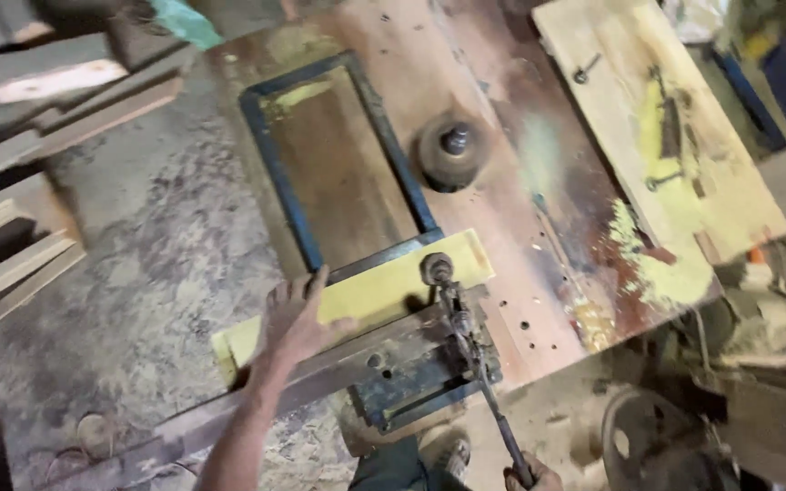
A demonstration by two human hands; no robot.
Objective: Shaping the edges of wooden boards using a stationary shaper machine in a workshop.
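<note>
Head view, nearest you: your right hand [531,475] sits at the bottom edge, fingers closed round the end of a dark metal lever [488,391]. That lever runs up and away from you to a round pivot knob [437,268] on a clamp block [420,373] at the near edge of the surface [511,182]. Your shoe [452,452] shows just below the block.

To the left, your left hand [295,318] lies flat with fingers spread on a pale yellow board [366,295], holding nothing. The board lies slantwise, its far end tucked against the pivot knob and its near end touching a long dark beam [184,427] that runs down toward the sawdust floor [129,273].

Just beyond the board, a blue rectangular frame [275,164] lies flat on the surface. Right of the frame stands a round spindle head [452,147]. Farther right, a light wooden panel [657,127] carries yellow dust and bolts. At far left, planks [20,264] are stacked on the floor.
</note>
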